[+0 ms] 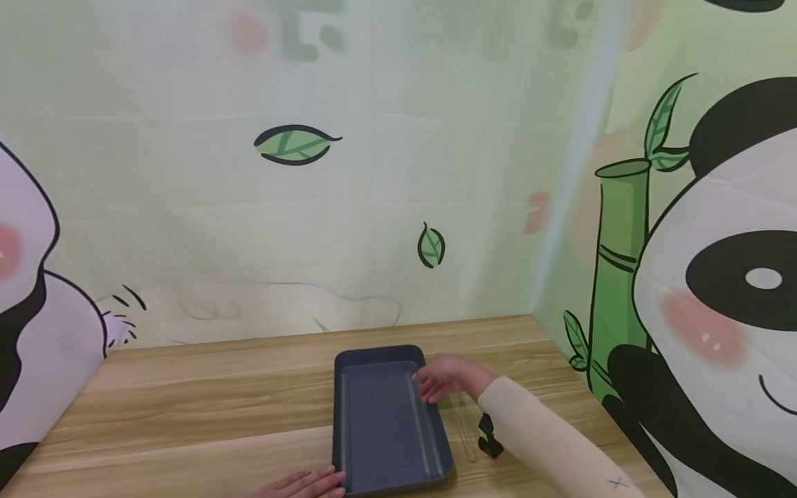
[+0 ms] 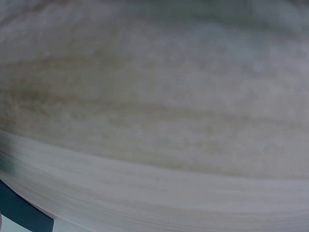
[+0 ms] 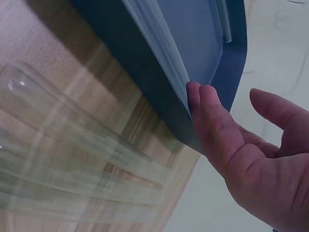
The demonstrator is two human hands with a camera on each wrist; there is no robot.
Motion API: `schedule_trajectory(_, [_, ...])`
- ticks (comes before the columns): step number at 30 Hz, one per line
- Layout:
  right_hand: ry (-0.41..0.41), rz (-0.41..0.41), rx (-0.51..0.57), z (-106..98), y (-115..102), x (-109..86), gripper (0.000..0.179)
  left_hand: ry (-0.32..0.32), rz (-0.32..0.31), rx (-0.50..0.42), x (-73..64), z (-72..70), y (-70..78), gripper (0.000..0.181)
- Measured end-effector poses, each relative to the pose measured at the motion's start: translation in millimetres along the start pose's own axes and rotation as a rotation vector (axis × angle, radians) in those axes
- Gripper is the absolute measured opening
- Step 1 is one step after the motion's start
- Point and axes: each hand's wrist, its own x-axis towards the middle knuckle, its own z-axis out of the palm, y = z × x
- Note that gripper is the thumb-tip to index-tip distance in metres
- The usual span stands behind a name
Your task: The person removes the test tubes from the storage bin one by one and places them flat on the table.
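A dark blue rectangular tray point(image 1: 381, 429) lies lengthwise on the wooden table. Along its right inner side runs a clear glass tube point(image 3: 159, 41), and another clear tube point(image 3: 223, 21) lies along the opposite side. My right hand point(image 1: 445, 377) reaches over the tray's right rim, its fingers slightly bent and its thumb apart. Those fingertips are right at the end of the near tube. At the tray's front left corner my left hand point(image 1: 305, 483) rests with extended fingers on the edge; the left wrist view does not show it clearly.
Several clear test tubes point(image 3: 72, 121) with rounded ends lie on the table point(image 1: 218, 401) just right of the tray. A black strap piece point(image 1: 488, 436) is at the right wrist. A panda-printed cloth wall point(image 1: 373, 207) stands behind and to the right.
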Motion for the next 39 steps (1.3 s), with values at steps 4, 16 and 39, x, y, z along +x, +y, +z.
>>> schedule_trajectory(4, [-0.001, 0.017, -0.009, 2.8, 1.0, 0.5, 0.047, 0.015, 0.002, 0.004, 0.4, 0.9, -1.7, 0.058])
schedule_trajectory(16, [0.001, 0.032, -0.024, 19.8, 5.1, 6.4, 0.043, 0.085, 0.052, 0.088, -0.1, 8.3, -1.4, 0.06])
schedule_trajectory(39, [0.172, -0.094, -0.049, 68.8, 10.3, 19.0, 0.009, 0.064, 0.047, 0.131, -1.3, 7.5, -1.1, 0.059])
